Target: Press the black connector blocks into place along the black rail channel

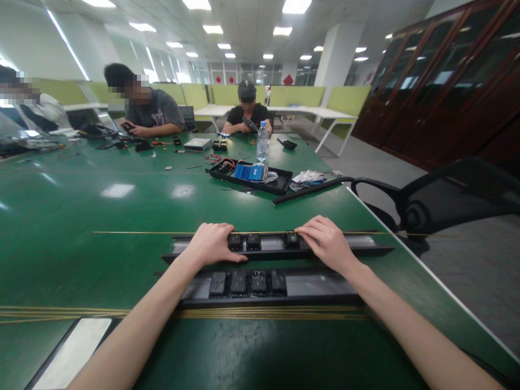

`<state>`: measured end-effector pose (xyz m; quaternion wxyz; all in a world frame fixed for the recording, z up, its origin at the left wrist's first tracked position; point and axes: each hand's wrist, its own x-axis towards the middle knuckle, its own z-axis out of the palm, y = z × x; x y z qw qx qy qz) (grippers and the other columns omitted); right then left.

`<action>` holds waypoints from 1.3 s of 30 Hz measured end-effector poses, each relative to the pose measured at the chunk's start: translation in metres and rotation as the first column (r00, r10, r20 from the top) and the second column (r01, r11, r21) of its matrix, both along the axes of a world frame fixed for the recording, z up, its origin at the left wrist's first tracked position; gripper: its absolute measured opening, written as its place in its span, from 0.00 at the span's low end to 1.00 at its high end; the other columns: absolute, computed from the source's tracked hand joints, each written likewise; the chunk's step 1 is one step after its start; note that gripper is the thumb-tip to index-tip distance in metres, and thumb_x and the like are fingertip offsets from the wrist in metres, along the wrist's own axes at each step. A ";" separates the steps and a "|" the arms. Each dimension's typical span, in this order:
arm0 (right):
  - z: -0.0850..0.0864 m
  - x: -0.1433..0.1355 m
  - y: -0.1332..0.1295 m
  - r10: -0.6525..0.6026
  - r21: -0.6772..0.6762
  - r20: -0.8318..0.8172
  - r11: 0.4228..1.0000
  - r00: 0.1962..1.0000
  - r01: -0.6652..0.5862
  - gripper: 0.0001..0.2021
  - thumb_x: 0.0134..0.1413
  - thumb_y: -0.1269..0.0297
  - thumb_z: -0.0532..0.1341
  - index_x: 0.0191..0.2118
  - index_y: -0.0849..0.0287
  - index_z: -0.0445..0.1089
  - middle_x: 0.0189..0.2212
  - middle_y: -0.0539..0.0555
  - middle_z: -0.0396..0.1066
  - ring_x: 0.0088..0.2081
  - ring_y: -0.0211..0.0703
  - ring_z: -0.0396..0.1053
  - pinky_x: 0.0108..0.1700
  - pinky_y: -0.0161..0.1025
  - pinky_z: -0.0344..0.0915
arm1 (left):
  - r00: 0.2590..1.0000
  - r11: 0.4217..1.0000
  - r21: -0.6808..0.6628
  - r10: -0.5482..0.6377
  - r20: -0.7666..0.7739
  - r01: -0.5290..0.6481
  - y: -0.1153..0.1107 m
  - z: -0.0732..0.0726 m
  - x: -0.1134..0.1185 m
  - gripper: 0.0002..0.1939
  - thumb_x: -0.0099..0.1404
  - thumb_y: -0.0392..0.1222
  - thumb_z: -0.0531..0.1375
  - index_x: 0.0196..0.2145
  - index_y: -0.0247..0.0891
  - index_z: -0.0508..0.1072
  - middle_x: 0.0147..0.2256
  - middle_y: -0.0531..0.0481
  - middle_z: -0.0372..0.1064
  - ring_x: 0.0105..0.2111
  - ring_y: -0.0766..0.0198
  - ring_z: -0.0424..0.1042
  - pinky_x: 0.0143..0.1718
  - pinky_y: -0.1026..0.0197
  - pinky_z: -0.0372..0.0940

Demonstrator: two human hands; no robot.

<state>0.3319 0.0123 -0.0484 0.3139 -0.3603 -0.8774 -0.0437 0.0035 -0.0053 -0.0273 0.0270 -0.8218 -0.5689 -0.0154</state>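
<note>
A long black channel (268, 254) with a pale inner floor lies across the table before me. Small black blocks (253, 241) sit along it. Straddling its left part, my left hand (213, 244) grips it, thumb along the near wall and fingers at the far side beside a block. A thin brass rod (138, 233) runs sideways over the blocks and past both channel ends. My right hand (325, 241) pinches this rod just right of the rightmost block (291, 239). Nearer to me lies a second black channel (320, 284), with several black blocks (238, 283) in a row.
Several brass rods (284, 313) lie along the near side, beside a white-and-black flat object (73, 349). Farther back are a black tray (280, 184) with a blue item, a water bottle (262, 142) and gloves (309, 179). A chair (442, 195) stands right; people sit across the table.
</note>
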 end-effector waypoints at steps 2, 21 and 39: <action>0.000 0.000 0.000 0.001 0.000 0.001 1.000 1.000 -0.001 0.11 0.66 0.66 0.55 0.43 0.54 0.75 0.37 0.56 0.76 0.42 0.49 0.67 0.45 0.49 0.63 | 1.000 1.000 0.007 -0.007 0.004 0.007 0.000 0.000 0.000 0.38 0.48 0.79 0.57 0.38 0.41 0.73 0.39 0.42 0.77 0.39 0.46 0.76 0.34 0.57 0.62; -0.002 0.000 0.002 0.025 0.026 -0.001 0.999 1.000 -0.025 0.09 0.65 0.68 0.57 0.43 0.56 0.75 0.36 0.56 0.76 0.41 0.48 0.67 0.44 0.48 0.64 | 1.000 1.000 0.025 -0.020 0.020 0.019 0.000 -0.002 -0.001 0.38 0.48 0.79 0.56 0.37 0.41 0.73 0.38 0.43 0.77 0.38 0.46 0.77 0.33 0.57 0.62; -0.002 0.000 0.001 0.022 0.029 -0.006 0.999 1.000 -0.022 0.08 0.65 0.68 0.57 0.43 0.56 0.75 0.37 0.55 0.76 0.41 0.48 0.68 0.44 0.47 0.63 | 0.999 0.999 0.023 -0.023 0.034 0.022 0.001 -0.004 -0.002 0.38 0.47 0.79 0.56 0.37 0.41 0.72 0.38 0.43 0.77 0.38 0.48 0.76 0.33 0.58 0.61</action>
